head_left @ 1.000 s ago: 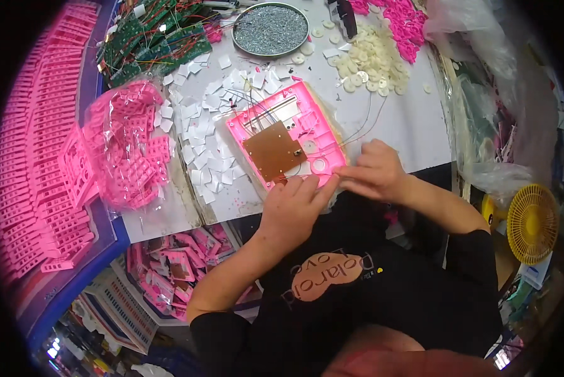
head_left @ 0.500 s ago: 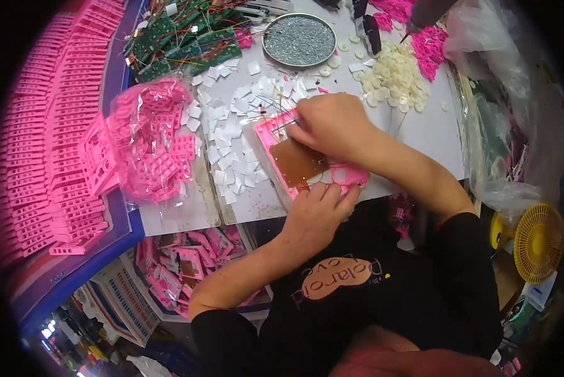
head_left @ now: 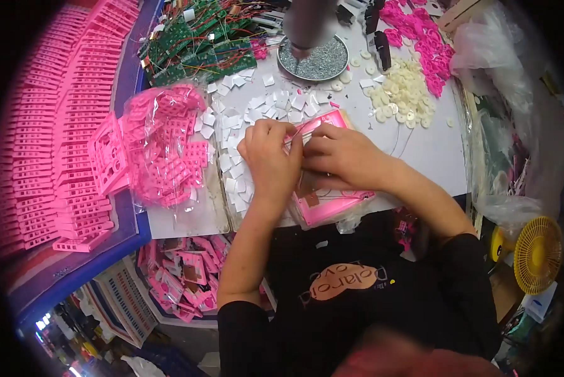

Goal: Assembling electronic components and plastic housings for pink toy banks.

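A pink plastic housing (head_left: 336,206) lies on the white work table in front of me, with a brown circuit board (head_left: 306,187) inside it, partly covered by my hands. My left hand (head_left: 270,154) is over the housing's left side, its fingers curled near some thin wires. Close beside it, my right hand (head_left: 351,158) reaches over the middle of the housing with bent fingers pressed together. What either set of fingertips pinches is hidden or too small to make out. Beyond the hands, a dark hanging screwdriver (head_left: 304,28) blurs over a round dish of small screws (head_left: 324,63).
White square pads (head_left: 235,122) lie scattered left of the housing. Bagged pink parts (head_left: 162,151), green wired circuit boards (head_left: 200,47) and stacked pink housings (head_left: 74,132) stand farther left. Cream discs (head_left: 404,91) and magenta pieces (head_left: 426,47) are back right; a yellow fan (head_left: 538,254) stands right.
My left hand has moved from the housing's near edge up to its left side, beside my right hand. The housing sits turned differently. The hanging screwdriver has shifted left over the dish.
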A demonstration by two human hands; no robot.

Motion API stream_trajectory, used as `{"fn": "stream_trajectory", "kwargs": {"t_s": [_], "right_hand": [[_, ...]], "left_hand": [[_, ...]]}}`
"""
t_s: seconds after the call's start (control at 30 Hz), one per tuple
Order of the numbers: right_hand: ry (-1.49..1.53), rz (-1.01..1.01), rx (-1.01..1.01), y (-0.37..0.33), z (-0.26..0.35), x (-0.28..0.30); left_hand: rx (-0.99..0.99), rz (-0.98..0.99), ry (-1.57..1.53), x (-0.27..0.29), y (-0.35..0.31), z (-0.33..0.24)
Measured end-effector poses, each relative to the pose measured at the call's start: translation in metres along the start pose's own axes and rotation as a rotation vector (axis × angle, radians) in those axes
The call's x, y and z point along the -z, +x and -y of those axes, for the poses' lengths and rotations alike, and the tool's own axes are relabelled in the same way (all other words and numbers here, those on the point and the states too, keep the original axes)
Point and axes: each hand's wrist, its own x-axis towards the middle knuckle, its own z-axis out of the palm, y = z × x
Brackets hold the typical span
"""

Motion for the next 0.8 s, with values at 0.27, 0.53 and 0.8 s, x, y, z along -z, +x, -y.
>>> {"fn": "stream_trajectory", "kwargs": {"t_s": [0.27,0.53,0.8], "right_hand": [[-0.207,-0.194,-0.168,0.008,-0.021,0.020],[-0.252,-0.253,0.049,0.030,-0.048,0.008],[-0.191,-0.015,0.026,0.020,-0.039,0.020]], "left_hand": [[-0.198,-0.067,0.053,0.008,-0.002,-0.007],[-0.044,-0.088,-0.176,0.009,-0.011,-0.013],[-0.070,-0.032,-0.117,0.008,-0.010,-0.007]]}}
